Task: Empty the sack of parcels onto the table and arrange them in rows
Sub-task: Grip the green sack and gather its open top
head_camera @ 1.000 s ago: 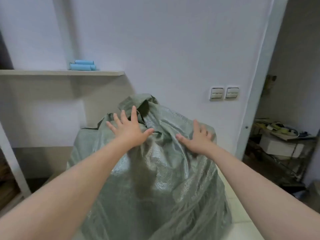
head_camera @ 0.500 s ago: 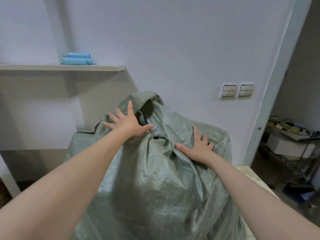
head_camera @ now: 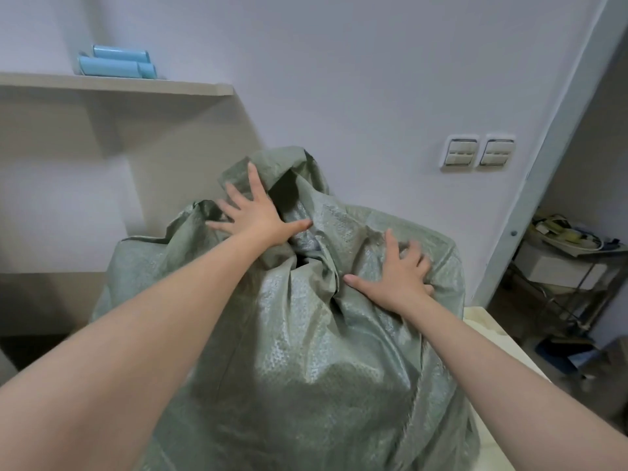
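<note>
Only the head view to go on. The big grey-green sack (head_camera: 306, 368) stands upright on the worktop (head_camera: 492, 338), which shows as a pale strip just right of the sack's base. It's bulging and its top is folded over. No parcels are showing, so I'd say nothing has been emptied yet.

The left hand (head_camera: 258, 215) lies flat with fingers fanned out, pressing the floppy fold at the very top of the sack, right beside the dark opening. It isn't gripping anything. The right hand (head_camera: 397, 270) rests on the sack's right shoulder, lower than the left. Its thumb sticks out wide and its fingertips are hooked down into the weave. I can't see a pinched fold, so to me it's pressing, not holding.

Compared with half a second ago, the right fingers were straight and are now digging in. The left hand sits about where it was on the top fold. The sack also fills more of the shot, and the top has slumped a bit further away from the person.

My guess is they're feeling for a grip to tip it over or open the mouth. That cloth looks slippery, so flat palms may just slide off.
</note>
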{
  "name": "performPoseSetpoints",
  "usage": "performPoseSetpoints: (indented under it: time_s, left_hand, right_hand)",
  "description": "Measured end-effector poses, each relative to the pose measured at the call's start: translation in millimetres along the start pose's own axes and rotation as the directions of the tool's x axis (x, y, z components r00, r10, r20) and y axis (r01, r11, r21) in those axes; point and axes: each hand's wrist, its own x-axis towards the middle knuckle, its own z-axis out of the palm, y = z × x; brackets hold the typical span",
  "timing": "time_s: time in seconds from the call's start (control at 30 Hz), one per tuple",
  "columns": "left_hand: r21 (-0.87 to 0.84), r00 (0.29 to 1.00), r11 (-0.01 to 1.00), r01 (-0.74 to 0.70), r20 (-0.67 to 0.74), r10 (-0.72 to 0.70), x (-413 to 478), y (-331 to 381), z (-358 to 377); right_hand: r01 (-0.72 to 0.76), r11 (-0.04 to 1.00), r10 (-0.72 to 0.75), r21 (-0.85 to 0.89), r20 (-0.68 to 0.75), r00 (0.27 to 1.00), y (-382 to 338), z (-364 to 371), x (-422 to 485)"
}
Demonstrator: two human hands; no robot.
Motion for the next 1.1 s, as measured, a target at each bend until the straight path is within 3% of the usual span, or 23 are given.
performPoseSetpoints:
  time_s: [0.07,0.2,0.23,0.3,0.37,0.43,0.57,0.7,0.87,1.0,1.1]
  left_hand:
    - [-0.039,1.000,0.999,-0.009,0.002,0.009,9,7,0]
    - [-0.325,0.949,0.924,0.200,0.297,-0.101,28,20,17]
    - [-0.299,0.942,0.932,0.203,0.320,-0.102,28,23,22]
    - [-0.040,0.949,0.992,0.120,0.296,-0.103,21,27,30]
    - [0.181,0.969,0.983,0.011,0.239,-0.055,20,24,35]
    - [0.175,0.972,0.980,-0.094,0.230,0.052,30,14,37]
    - [0.235,0.965,0.963,-0.129,0.255,0.067,29,1,34]
    - [0.319,0.979,0.947,0.031,0.180,-0.092,-2,-9,19]
    - [0.198,0.934,0.949,0.245,0.215,-0.286,-21,-32,6]
    - [0.022,0.939,0.957,0.290,0.186,-0.289,-37,-60,-1]
    - [-0.002,0.953,0.960,0.279,0.125,-0.277,-53,-73,-8]
  right_hand:
    - [0.009,1.000,-0.008,-0.030,0.025,1.000,1,1,1]
    - [0.034,0.995,-0.026,-0.090,0.081,0.996,-2,7,3]
    - [0.033,0.995,-0.027,-0.089,0.073,0.997,-3,7,3]
    - [0.030,0.995,-0.025,-0.100,0.049,0.998,-3,6,4]
    - [0.011,0.993,-0.009,-0.118,0.016,1.000,-1,6,3]
    - [-0.013,0.992,0.010,-0.128,-0.024,1.000,3,5,2]
    - [-0.098,0.989,0.086,-0.111,-0.106,0.991,20,0,1]
    - [-0.237,0.964,0.217,-0.119,-0.161,0.963,32,-1,-8]
    - [-0.384,0.912,0.383,0.143,0.036,0.923,43,-9,-16]
    - [-0.448,0.848,0.473,0.283,-0.024,0.880,49,-14,-32]
    - [-0.499,0.772,0.540,0.394,0.006,0.842,49,-20,-46]
